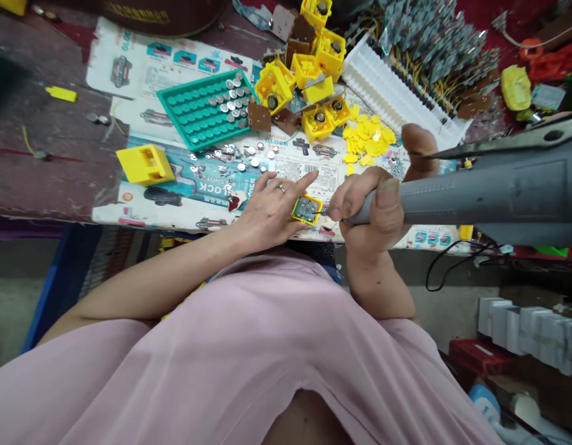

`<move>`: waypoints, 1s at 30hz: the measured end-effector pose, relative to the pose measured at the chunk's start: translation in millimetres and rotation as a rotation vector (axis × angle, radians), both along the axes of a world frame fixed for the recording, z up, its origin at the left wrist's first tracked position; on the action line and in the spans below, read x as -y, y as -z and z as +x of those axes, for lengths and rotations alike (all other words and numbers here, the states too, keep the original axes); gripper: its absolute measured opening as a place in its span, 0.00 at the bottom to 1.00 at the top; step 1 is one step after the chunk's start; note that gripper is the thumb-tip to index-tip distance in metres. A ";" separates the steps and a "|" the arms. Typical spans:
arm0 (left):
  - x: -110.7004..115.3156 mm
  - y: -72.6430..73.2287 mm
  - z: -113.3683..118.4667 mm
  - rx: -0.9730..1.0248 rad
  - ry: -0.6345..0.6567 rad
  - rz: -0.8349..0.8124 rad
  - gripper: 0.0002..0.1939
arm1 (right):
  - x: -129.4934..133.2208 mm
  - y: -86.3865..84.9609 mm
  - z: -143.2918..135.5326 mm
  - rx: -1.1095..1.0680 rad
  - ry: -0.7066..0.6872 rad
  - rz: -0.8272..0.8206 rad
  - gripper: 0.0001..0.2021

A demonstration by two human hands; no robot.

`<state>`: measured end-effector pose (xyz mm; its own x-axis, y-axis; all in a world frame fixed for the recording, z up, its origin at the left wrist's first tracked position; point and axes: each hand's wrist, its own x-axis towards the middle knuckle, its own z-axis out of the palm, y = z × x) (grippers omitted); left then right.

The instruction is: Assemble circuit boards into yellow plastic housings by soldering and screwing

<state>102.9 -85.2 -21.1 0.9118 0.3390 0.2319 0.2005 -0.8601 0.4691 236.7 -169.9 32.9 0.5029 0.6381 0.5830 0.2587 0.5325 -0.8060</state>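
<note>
Near the table's front edge, my left hand (271,207) holds a small yellow case (307,210) with a green circuit board inside, its index finger stretched out above the case. My right hand (376,204) is wrapped round the front end of a grey electric screwdriver (490,191), which lies level and points left. The thin tip of the screwdriver reaches the right side of the board. Held between thumb and fingers of the same hand, metal tweezers or pliers (512,145) run along above the screwdriver; how they are gripped is partly hidden.
Behind my hands are a green tray (206,111) with silver button cells, several yellow cases (274,86), and a pile of small yellow pieces (367,137). A white rack (397,93) with wired boards stands back right. One yellow case (145,165) lies left.
</note>
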 end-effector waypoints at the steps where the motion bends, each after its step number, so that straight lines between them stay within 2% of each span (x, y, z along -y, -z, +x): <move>1: 1.0 0.1 1.3 -0.002 -0.020 0.024 0.43 | 0.5 0.3 -0.9 0.012 -0.035 -0.006 0.20; 6: 3.1 1.6 3.9 -0.012 -0.055 0.092 0.36 | 2.1 3.9 -3.0 0.053 0.005 -0.079 0.22; 10: 2.4 6.1 2.8 0.027 -0.060 0.129 0.38 | 3.4 5.2 -1.4 0.045 0.043 -0.082 0.20; 12: 1.4 6.4 1.7 0.033 -0.048 0.124 0.40 | 4.6 7.1 1.1 0.058 0.104 -0.116 0.23; 15: -0.9 4.9 -0.1 0.024 -0.023 0.072 0.41 | 5.2 12.1 5.8 0.044 0.114 -0.126 0.27; 19: -5.5 2.3 -2.9 0.027 0.035 -0.025 0.41 | 1.3 15.3 9.7 -0.033 0.072 -0.105 0.22; 24: -7.1 -5.2 -5.2 0.014 0.159 -0.104 0.41 | -2.0 10.5 9.2 0.015 0.194 -0.143 0.20; 26: -3.2 -7.4 -4.1 0.027 0.145 -0.099 0.42 | -1.4 8.8 7.7 -0.008 0.194 -0.192 0.21; 28: 2.5 -7.1 -1.8 0.034 0.079 -0.065 0.46 | -1.4 8.2 5.7 -0.038 0.171 -0.245 0.21; 30: 8.4 -4.3 0.7 0.037 -0.001 -0.011 0.46 | -2.8 8.8 3.5 -0.049 0.166 -0.229 0.20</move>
